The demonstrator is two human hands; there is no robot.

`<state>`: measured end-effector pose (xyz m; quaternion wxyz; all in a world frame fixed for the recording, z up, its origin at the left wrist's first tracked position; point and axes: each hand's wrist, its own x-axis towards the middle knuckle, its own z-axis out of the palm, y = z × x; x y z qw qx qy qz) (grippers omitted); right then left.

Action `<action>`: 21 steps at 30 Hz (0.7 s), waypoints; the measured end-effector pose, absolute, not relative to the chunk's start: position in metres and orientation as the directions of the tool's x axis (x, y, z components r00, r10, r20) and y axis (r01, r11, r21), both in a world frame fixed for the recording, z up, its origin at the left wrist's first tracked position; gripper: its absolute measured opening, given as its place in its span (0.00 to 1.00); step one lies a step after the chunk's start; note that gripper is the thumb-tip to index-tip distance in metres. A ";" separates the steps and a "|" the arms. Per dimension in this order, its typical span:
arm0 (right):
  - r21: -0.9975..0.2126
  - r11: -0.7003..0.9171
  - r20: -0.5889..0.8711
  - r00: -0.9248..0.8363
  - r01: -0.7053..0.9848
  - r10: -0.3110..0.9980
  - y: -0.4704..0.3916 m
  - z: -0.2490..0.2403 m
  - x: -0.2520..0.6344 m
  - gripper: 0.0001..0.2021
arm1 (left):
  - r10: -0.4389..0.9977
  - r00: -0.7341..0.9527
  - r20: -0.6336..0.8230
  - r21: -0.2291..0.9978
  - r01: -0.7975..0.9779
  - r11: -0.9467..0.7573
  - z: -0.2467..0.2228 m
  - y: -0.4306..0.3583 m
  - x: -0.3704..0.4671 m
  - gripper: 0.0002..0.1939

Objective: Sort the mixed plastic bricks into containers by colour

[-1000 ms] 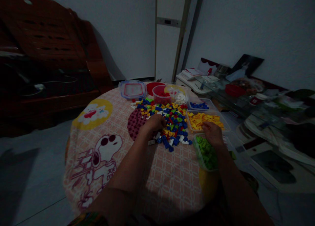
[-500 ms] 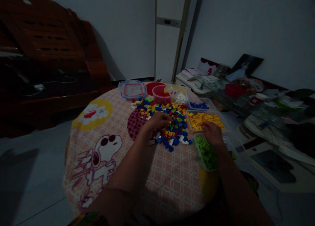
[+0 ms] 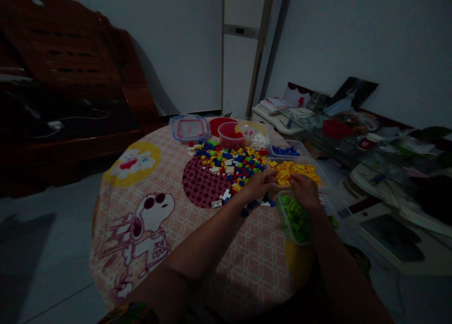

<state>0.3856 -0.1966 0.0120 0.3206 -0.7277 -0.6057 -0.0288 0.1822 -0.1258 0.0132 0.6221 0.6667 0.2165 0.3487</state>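
Observation:
My left hand reaches over the right edge of the pile of mixed building bricks, its fingertips at the near left rim of the tub of yellow bricks. Its fingers are stretched out and slightly apart, with nothing visible in them. My right hand hovers at the near side of the yellow tub, above the far end of the tub of green bricks. Its fingers are pinched together, and whatever they hold is too dark and small to make out.
Beyond the yellow tub sits a tub of blue bricks. Farther back are white bricks, a round tub with red bricks and a clear lid. A patterned cloth covers the round table. A cluttered glass stand is at right.
My left hand has moved right, from above the brick pile to the yellow tub's edge, and its fingers have straightened. My right hand has hardly moved.

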 end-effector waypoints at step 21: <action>-0.443 -0.066 0.417 0.271 0.894 0.867 -0.196 0.012 0.387 0.17 | 0.703 0.684 -0.195 0.656 0.623 -0.425 0.040 -0.073 0.077 0.07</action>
